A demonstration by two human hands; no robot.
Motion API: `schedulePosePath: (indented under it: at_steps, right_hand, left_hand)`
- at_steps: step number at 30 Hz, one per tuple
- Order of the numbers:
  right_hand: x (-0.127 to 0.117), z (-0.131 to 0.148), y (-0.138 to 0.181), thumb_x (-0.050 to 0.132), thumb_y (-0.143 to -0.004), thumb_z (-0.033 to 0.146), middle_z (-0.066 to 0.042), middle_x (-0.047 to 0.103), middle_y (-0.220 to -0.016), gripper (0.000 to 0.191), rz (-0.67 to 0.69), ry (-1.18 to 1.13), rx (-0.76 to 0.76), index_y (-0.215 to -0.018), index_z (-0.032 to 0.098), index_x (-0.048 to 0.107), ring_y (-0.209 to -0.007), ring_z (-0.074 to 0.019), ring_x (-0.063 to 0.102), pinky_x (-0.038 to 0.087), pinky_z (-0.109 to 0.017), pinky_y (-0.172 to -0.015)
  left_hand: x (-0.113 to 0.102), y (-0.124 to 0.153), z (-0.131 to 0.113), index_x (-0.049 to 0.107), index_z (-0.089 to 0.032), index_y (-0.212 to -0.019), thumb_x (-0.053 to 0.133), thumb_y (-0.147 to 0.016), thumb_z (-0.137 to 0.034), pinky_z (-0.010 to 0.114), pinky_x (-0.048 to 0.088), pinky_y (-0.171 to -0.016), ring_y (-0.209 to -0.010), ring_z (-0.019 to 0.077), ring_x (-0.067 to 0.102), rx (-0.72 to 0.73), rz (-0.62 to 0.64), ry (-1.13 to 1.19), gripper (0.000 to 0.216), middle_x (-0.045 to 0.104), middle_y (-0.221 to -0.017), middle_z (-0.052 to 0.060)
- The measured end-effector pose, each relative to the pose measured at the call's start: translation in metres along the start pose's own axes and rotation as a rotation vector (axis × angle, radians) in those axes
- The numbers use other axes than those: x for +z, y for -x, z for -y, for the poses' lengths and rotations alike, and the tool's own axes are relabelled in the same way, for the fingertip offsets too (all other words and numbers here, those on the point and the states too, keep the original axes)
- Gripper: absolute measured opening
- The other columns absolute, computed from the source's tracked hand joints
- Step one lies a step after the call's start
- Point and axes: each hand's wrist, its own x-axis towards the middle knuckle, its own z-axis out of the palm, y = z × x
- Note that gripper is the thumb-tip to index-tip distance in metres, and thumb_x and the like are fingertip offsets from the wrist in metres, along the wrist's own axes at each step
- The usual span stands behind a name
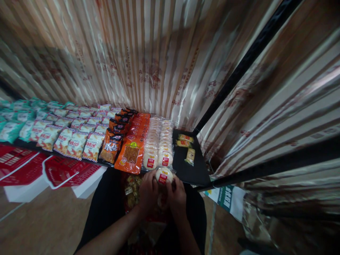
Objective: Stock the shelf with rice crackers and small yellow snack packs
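Both my hands hold one round white bun packet (164, 175) with a red label, just below the front edge of a black shelf (191, 169). My left hand (147, 192) grips its left side and my right hand (177, 197) grips its right side. Directly above it lie two rows of the same bun packets (158, 141) running back along the shelf. Below my hands is a dark surface with a bag of small yellow wrapped sweets (132, 190).
Left of the buns sit orange stick-snack packets (133, 148), dark orange packets (112, 147), striped pale packets (69, 139) and teal ones (13, 120). Three small yellow packets (186, 146) lie at the shelf's right end. Red baskets (66, 171) stand below. Striped curtains hang behind.
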Motion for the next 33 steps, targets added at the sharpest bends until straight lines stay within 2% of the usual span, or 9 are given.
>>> schedulePosePath:
  at_steps: [5, 11, 19, 28, 33]
  right_hand:
    - [0.0, -0.004, -0.01, 0.038, -0.082, 0.058, -0.014, 0.063, -0.099, 0.057, 0.017, 0.04, -0.012, -0.11, 0.013, 0.059, -0.092, -0.0246, 0.059, 0.047, -0.035, -0.082]
    - [-0.002, -0.005, -0.02, 0.038, -0.083, 0.056, -0.01, 0.064, -0.094, 0.053, 0.005, 0.117, -0.049, -0.11, 0.016, 0.06, -0.086, -0.0228, 0.06, 0.047, -0.034, -0.077]
    - [-0.005, -0.005, -0.034, 0.038, -0.082, 0.055, -0.009, 0.064, -0.09, 0.054, -0.005, 0.141, -0.061, -0.11, 0.016, 0.061, -0.079, -0.0213, 0.061, 0.048, -0.033, -0.074]
    - [0.003, -0.007, -0.047, 0.04, -0.081, 0.051, -0.01, 0.064, -0.094, 0.051, 0.01, 0.121, -0.044, -0.11, 0.015, 0.061, -0.081, -0.0212, 0.062, 0.049, -0.034, -0.076]
    - [0.005, -0.005, -0.051, 0.039, -0.082, 0.05, -0.008, 0.064, -0.09, 0.047, 0.026, 0.104, -0.045, -0.108, 0.017, 0.062, -0.079, -0.0205, 0.062, 0.049, -0.032, -0.073]
  left_hand:
    - [-0.004, -0.008, -0.009, 0.057, -0.014, -0.111, 0.034, -0.086, -0.019, 0.039, 0.047, -0.092, -0.103, 0.0207, 0.058, -0.045, 0.043, 0.002, 0.035, 0.064, -0.109, 0.011]
    - [-0.005, -0.016, -0.016, 0.058, -0.015, -0.111, 0.035, -0.084, -0.015, 0.039, 0.048, -0.092, -0.102, 0.0205, 0.057, -0.015, 0.058, -0.021, 0.035, 0.064, -0.108, 0.01]
    - [0.007, -0.016, -0.009, 0.055, -0.014, -0.118, 0.037, -0.085, -0.015, 0.04, 0.047, -0.097, -0.11, 0.0208, 0.056, 0.06, 0.065, -0.012, 0.038, 0.063, -0.117, 0.011]
    - [0.015, -0.023, 0.0, 0.053, -0.011, -0.119, 0.035, -0.084, -0.014, 0.042, 0.047, -0.098, -0.115, 0.0212, 0.055, 0.115, 0.057, 0.007, 0.039, 0.06, -0.122, 0.014]
    - [0.02, -0.022, 0.007, 0.053, -0.013, -0.122, 0.036, -0.083, -0.012, 0.044, 0.045, -0.101, -0.119, 0.0214, 0.052, 0.104, 0.049, -0.007, 0.042, 0.059, -0.125, 0.013]
